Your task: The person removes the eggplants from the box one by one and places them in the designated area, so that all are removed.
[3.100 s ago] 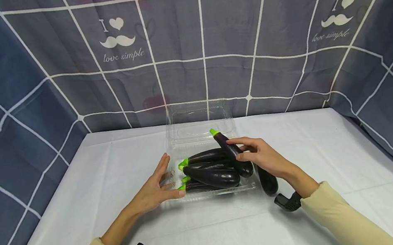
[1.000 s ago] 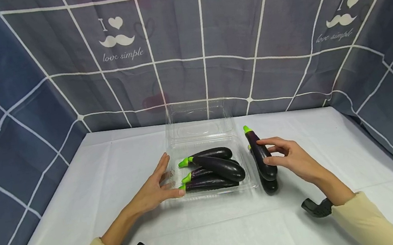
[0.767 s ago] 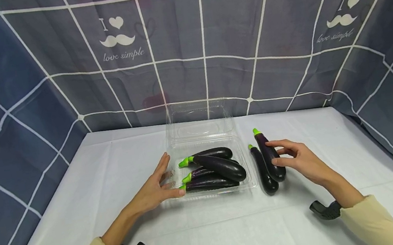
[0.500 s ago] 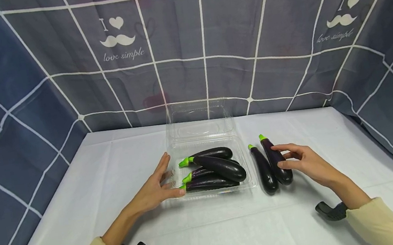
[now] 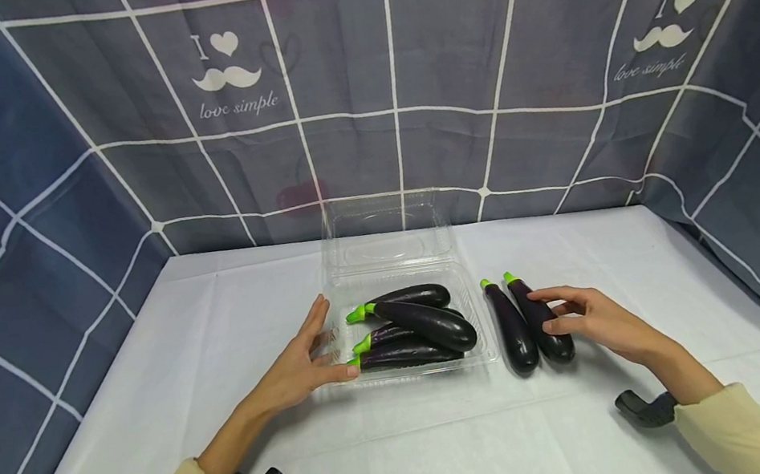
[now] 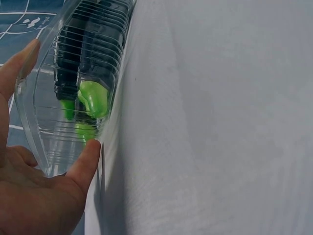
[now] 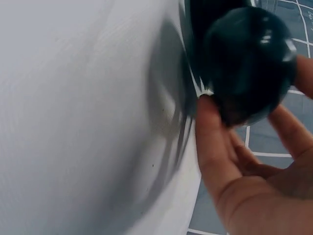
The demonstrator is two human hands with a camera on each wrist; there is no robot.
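My right hand (image 5: 599, 319) grips a dark purple eggplant (image 5: 536, 312) with a green cap, low over the white cloth. In the right wrist view, its blunt end (image 7: 249, 63) sits between my thumb and fingers. Parallel on its left lies a second eggplant (image 5: 512, 329). My left hand (image 5: 296, 366), fingers spread, rests against the left side of a clear plastic clamshell box (image 5: 480, 344). Several eggplants (image 5: 429, 323) are piled in the box, their green caps toward that hand. The left wrist view shows my thumb and a finger at the box's wall (image 6: 41, 112).
The box's clear lid (image 5: 386, 228) stands raised at the back, near the grey checked curtain (image 5: 353, 151). White cloth (image 5: 410, 451) covers the table, with bare cloth in front of the box and right of my right hand. Side curtains border the table.
My right hand has carried the eggplant from over the box to the right, past the lying one, and lowered it toward the cloth beside it. My left hand has stayed still.
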